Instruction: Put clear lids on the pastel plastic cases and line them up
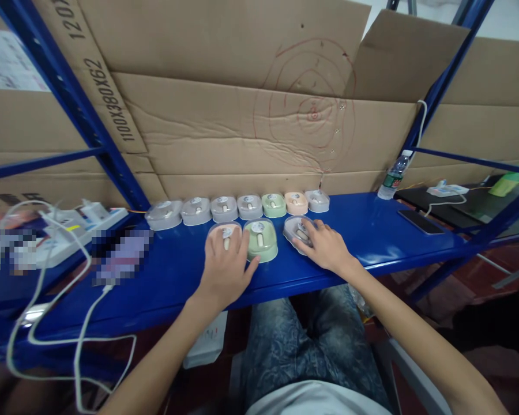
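My left hand (225,265) lies over a pink rounded case (214,230) with a clear lid, its fingers spread and its thumb apart. The index finger runs along the gap to a pale green case (263,245), and the thumb tip is near that case's front edge. My right hand (326,245) is closed on a grey case (293,226), fingers on the lid and thumb at the near side. Each lid has a round label and a pale, rod-like piece; the cases' contents are not clear.
Behind, a row of similar cases (224,208) runs along the cardboard wall (225,132). On the blue table (354,222) a phone (420,221) lies at right, with a water bottle (395,176) behind it. White cables (84,340) and a power strip (99,219) occupy the left.
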Available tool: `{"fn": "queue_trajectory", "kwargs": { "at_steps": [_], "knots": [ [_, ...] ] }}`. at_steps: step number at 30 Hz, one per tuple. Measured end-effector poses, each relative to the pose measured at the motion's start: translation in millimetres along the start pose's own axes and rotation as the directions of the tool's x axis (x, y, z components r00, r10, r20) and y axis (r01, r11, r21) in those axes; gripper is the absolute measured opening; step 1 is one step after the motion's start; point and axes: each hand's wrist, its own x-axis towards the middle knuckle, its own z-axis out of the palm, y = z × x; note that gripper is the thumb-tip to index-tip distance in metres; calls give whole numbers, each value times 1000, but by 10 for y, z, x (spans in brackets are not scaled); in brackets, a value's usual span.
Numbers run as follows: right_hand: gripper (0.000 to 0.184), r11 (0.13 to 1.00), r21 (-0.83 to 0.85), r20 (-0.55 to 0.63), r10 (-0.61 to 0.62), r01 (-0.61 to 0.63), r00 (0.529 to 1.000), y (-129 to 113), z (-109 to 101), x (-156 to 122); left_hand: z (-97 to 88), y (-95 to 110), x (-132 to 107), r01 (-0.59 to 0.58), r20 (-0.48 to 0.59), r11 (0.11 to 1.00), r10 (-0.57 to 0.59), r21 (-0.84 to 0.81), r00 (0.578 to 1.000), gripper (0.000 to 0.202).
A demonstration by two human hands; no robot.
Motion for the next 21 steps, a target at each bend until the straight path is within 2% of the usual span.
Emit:
{"fn": "queue_trajectory", "kwargs": {
  "at_steps": [5,10,14,17,21],
  "knots": [
    [67,999,2,48,47,-47,998,184,-60,-158,79,326,104,-26,6,992,27,-121,1000,73],
    [66,996,0,31,88,-88,996,341,-92,-301,96,517,167,-108,-11,990,108,-94,994,78],
    [67,992,-10,29,124,-124,992,458,-116,-377,36,571,185,-178,-18,982,177,-63,984,68],
    [74,989,-22,-4,144,-144,990,496,-180,-464,15,550,172,-239,-22,970,238,-46,971,61],
    [78,994,-48,-100,95,-100,990,345,-278,-645,74,468,118,-259,-40,966,258,-26,965,64]
  ]
}}
